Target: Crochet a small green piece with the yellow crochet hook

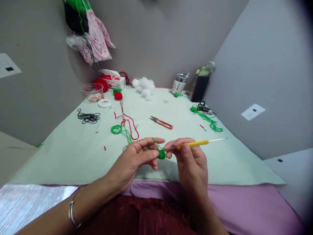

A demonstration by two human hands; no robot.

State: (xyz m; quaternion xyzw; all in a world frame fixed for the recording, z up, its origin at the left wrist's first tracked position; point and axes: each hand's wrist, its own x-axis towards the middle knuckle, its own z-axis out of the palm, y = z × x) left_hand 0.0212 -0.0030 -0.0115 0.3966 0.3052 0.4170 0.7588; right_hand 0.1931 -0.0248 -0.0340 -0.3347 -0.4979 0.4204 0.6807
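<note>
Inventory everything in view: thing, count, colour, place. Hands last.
Small round crocheted piece: 1, green, left grip
Slim plastic-handled metal hook: 1, yellow, right grip
Metal thread snips: 1, orange, centre
Round yarn ball: 1, red, back left
Flat coiled yarn: 1, green, left of snips
Tangled cord: 1, black, left
Fluffy stuffing: 1, white, back
Plastic tub: 1, clear, back left
Tissue box: 1, white-red, back left
Pen holder: 1, silver, back right
Looped-lid bottle: 1, green, back right
Phone-like slab: 1, dark, before bottle
Dotted cloth: 1, pink, hanging
Stringy yarn bunch: 1, green, right
Flat panels: 2+, white, side walls
Cloth cover: 1, pale green, tabletop
Metal bracelet: 1, silver, left wrist
Grips: 2, bare, front
</note>
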